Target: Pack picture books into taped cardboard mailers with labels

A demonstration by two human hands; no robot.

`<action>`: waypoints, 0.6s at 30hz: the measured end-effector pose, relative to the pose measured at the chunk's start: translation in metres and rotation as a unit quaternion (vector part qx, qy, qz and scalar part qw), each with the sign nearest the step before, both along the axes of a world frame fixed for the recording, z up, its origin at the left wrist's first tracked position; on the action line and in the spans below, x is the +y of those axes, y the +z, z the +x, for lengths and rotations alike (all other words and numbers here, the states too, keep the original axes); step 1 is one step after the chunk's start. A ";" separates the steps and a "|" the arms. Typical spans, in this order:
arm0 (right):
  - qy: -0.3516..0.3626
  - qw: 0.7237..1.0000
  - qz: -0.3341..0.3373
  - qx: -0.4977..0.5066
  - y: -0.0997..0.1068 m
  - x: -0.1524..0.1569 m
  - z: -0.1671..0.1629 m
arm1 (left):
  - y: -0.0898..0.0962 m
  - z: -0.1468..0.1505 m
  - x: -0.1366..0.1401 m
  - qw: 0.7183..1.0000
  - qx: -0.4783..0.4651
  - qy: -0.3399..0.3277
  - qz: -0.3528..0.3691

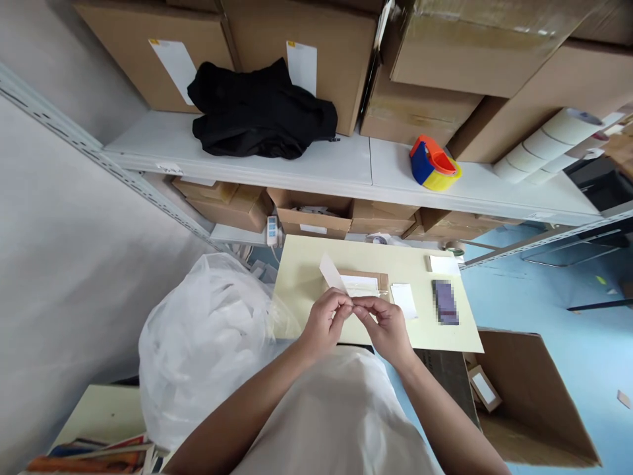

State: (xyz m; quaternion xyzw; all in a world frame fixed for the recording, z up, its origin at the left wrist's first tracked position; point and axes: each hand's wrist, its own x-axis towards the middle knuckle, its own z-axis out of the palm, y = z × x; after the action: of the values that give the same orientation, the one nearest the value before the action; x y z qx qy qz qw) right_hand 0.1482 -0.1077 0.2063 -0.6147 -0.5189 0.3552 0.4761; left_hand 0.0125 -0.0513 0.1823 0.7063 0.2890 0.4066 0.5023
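A white paper strip [332, 272], perhaps a label, stands up at a slant from my left hand [326, 318], whose thumb and forefinger pinch its lower end. My right hand [384, 324] meets it there, fingertips pressed together at the same end; the exact grip is hidden by the fingers. Just behind my hands a small brown cardboard box [383, 282] lies on the pale yellow table [301, 264], with a white label [360, 284] on its top. To the right of my right hand lies a small stack of white paper slips [404, 300].
A pixelated dark purple object [446, 302] and a white stack [444, 265] lie at the table's right. A bulging clear plastic bag [198, 343] stands left. An open carton [534, 396] sits lower right. The shelf holds a tape dispenser [434, 163] and black cloth [262, 112].
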 end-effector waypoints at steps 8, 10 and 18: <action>-0.066 0.984 -0.053 0.155 -0.025 0.012 0.030 | -0.008 -0.002 0.030 0.985 0.054 -0.044 -0.161; -0.091 0.975 -0.078 0.185 -0.037 0.012 0.046 | -0.012 -0.005 0.044 0.980 0.091 -0.029 -0.172; -0.235 0.948 -0.114 0.182 -0.074 -0.004 0.116 | -0.032 0.003 0.132 0.962 0.240 0.031 -0.125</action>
State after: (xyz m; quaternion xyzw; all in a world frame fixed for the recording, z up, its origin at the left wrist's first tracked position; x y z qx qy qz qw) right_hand 0.2644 -0.1122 0.1323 -0.6942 -0.2200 0.3961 0.5593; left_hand 0.0151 0.0805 0.1506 0.7058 0.4709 0.2011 0.4895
